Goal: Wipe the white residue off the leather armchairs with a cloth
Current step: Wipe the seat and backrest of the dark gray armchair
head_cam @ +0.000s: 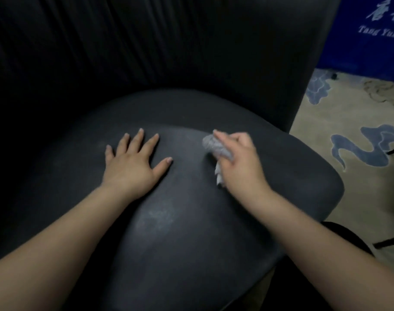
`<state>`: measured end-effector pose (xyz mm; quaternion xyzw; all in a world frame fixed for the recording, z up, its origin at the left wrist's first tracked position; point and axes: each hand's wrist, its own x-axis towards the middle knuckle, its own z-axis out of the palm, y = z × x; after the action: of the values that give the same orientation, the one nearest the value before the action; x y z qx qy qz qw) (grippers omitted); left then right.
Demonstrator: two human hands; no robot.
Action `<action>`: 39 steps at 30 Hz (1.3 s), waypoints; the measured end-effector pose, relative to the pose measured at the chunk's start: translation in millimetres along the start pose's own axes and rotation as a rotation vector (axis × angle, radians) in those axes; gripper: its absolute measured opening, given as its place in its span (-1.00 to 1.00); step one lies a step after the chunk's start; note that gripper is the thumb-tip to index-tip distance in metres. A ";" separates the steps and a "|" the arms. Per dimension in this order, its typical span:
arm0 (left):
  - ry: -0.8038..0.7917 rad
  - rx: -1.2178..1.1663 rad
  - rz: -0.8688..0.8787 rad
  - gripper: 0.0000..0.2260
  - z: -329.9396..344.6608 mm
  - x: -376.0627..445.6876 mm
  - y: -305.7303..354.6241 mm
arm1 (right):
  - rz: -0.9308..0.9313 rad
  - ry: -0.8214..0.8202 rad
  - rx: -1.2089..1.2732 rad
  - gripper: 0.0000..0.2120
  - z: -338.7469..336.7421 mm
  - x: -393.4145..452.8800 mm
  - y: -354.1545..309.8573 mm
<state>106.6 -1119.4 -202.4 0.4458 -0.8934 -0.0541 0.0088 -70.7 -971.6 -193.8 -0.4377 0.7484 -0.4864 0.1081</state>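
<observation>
One dark leather armchair [191, 221] fills the view, one seat cushion, ribbed back behind. Blue banner [371, 30] at upper right, white characters above Latin letters reading "Tang Yun", the rest cut off. Left hand [133, 162] flat on the seat, fingers spread, grasping nothing. Right hand [238, 162] clenched round one bunched grey cloth [216, 149], cloth touching the seat. One whitish residue [158, 217] patch between the forearms, nearer the front edge. Beige carpet [360, 135] with blue swirls at right

Matt dark leather armchair seat [191, 232] carries chalky white residue [158, 217]; the crumpled cloth [216, 149] looks soft.
</observation>
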 end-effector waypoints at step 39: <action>0.098 -0.077 -0.003 -0.29 18.2 2.2 -2.3 | -0.144 -0.254 -0.215 -0.67 26.6 104.1 -1.0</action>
<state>105.9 -1120.9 -220.9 0.4485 -0.8886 -0.0664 0.0697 -116.3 -1067.8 -178.9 -0.5572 0.7431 -0.3509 0.1193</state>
